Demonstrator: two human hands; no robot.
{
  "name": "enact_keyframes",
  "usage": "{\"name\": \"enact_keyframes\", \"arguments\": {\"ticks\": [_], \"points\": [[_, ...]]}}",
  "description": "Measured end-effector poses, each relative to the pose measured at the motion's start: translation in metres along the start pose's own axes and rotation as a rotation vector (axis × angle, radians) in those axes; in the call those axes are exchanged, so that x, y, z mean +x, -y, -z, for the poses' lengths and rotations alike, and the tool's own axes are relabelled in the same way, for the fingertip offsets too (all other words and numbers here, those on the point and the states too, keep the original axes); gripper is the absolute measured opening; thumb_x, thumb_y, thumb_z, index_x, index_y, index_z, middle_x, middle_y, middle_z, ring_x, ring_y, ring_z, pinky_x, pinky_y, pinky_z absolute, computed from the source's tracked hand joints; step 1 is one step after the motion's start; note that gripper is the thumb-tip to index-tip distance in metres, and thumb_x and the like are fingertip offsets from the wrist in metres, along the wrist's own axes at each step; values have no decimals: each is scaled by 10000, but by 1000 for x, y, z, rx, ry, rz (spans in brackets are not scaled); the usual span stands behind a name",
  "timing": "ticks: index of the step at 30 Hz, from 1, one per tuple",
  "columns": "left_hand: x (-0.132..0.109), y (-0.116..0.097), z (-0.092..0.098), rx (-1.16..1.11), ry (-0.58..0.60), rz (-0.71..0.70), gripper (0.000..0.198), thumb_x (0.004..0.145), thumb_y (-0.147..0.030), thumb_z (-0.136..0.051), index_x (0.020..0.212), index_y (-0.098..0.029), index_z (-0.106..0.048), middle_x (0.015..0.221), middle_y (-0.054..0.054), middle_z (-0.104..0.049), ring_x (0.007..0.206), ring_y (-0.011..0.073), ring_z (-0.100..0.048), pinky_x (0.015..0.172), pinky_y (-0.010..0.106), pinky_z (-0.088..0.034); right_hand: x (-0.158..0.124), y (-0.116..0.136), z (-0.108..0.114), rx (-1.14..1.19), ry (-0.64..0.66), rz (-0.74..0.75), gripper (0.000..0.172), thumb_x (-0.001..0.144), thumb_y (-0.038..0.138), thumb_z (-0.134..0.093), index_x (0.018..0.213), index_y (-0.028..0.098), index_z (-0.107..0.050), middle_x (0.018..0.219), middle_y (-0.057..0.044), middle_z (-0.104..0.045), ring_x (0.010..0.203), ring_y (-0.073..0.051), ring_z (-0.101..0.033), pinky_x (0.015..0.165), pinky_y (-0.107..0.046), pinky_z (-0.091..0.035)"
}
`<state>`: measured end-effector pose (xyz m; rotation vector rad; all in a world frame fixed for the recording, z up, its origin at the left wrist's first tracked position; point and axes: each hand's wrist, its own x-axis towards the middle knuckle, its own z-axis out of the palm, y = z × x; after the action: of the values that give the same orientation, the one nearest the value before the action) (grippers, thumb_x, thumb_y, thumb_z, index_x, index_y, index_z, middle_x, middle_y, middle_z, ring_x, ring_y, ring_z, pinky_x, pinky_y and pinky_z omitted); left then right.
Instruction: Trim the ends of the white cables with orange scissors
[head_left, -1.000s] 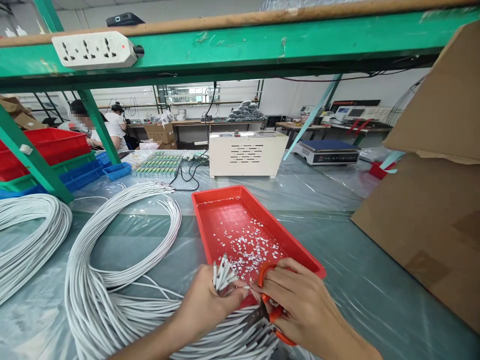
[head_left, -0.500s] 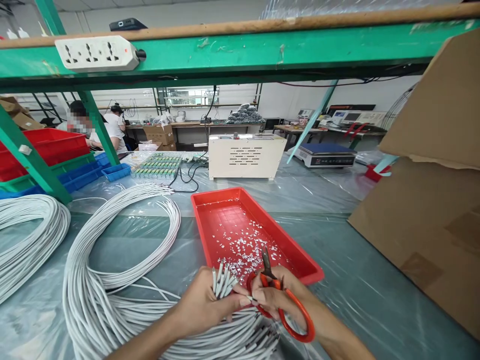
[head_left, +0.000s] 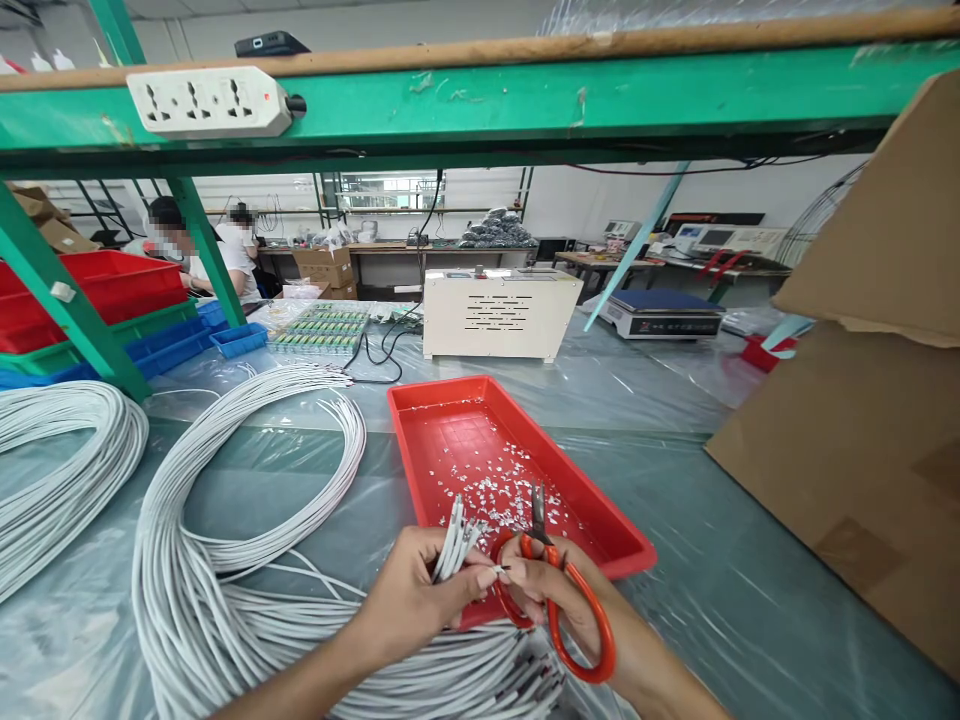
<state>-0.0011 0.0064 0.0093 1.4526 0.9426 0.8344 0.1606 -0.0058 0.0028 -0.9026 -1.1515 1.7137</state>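
My left hand (head_left: 412,590) is closed round a bunch of white cables (head_left: 457,540), their cut ends pointing up. One cable end (head_left: 498,569) sticks out between its thumb and finger. My right hand (head_left: 566,580) grips orange-handled scissors (head_left: 581,625), blades pointing away from me, while its thumb and fingertip meet at that same cable end. Both hands hover over the near end of a red tray (head_left: 450,425) strewn with small white and silvery scraps (head_left: 495,490). Below the hands lies a thick bundle of white cables (head_left: 420,680), its cut ends at the right.
Coiled white cables (head_left: 172,500) cover the left of the table, with another coil (head_left: 67,450) beyond. A cream metal box (head_left: 499,315) and a blue-topped scale (head_left: 660,312) stand behind the tray. Cardboard (head_left: 847,440) rises at right. A green shelf beam (head_left: 450,100) crosses overhead.
My two hands have risen slightly, and the right hand with the scissors has shifted a little. The bunch in my left hand leans more to the right. The whole view has shifted slightly.
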Motion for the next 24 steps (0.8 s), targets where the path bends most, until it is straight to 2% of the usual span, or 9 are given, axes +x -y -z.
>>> {"name": "enact_keyframes", "arguments": {"ticks": [2,5,8,13,19,24], "points": [[-2,2,-4,54,-104,-63,294,723,-379,-598,692,-96,-672,527,-2,-531,412,73,-419,393,179,-339,0,0,-1,5,-6,-10,221,728,342,-590,639,162,-497,509,61,-401,487,-81,-352,517,-227,-278],[-8,5,-8,190,-234,-251,228,749,-318,-579,674,-131,-686,599,36,-612,530,131,-515,509,214,-409,1,-2,-1,44,26,-19,225,722,338,-593,631,157,-495,523,63,-391,490,-76,-359,515,-219,-277],[-11,5,-8,309,-262,-346,184,773,-252,-556,694,-141,-679,631,50,-638,585,154,-556,577,227,-426,2,-3,-1,87,52,-37,227,721,332,-598,629,157,-485,528,68,-378,487,-72,-356,524,-217,-285],[-8,-2,-7,327,-120,-314,202,826,-211,-483,722,-138,-639,614,20,-636,572,131,-562,569,196,-415,-1,-1,1,-34,23,-9,204,771,339,-554,692,156,-513,533,49,-430,519,-86,-369,542,-225,-283],[-9,3,-9,413,-269,-331,160,800,-220,-526,719,-131,-631,664,37,-650,599,146,-569,595,216,-419,-1,0,-4,41,-31,-21,209,739,344,-588,682,157,-514,552,52,-419,525,-86,-382,546,-224,-311],[-11,6,-11,422,-308,-341,174,793,-224,-538,677,-128,-626,645,34,-643,588,138,-566,582,210,-418,0,0,-8,45,-56,-19,226,726,349,-598,641,163,-502,547,49,-424,519,-90,-394,547,-221,-336]]}}
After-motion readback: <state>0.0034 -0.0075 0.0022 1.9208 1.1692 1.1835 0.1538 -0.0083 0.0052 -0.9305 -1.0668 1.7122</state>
